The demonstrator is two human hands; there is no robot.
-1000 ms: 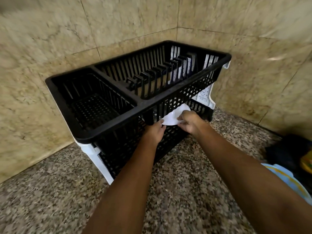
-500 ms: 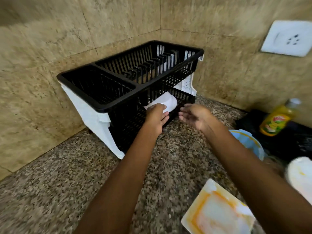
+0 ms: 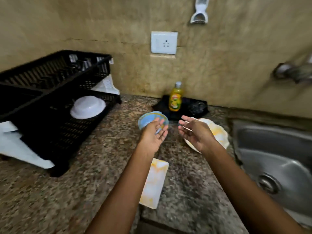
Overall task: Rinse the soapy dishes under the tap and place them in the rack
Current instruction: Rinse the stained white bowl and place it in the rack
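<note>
Now both hands spread, empty: left hand (image 3: 154, 134) over round blue bowl (image 3: 148, 119), right hand (image 3: 196, 132) over soapy plate (image 3: 218, 134), speckled granite counter (image 3: 94, 166).

Yellow dish soap bottle (image 3: 175, 97) upright on black tray (image 3: 185, 108) at wall base. Dark scrubber (image 3: 197, 106) beside bottle, same tray. White wall socket (image 3: 164, 42) above bottle. White peeler (image 3: 199, 11) hangs higher, to its right.

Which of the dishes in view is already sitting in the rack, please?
The white bowl, lying upside down on the black rack's lower tier. The blue bowl, round stained plate and rectangular tray sit on the counter.
</note>
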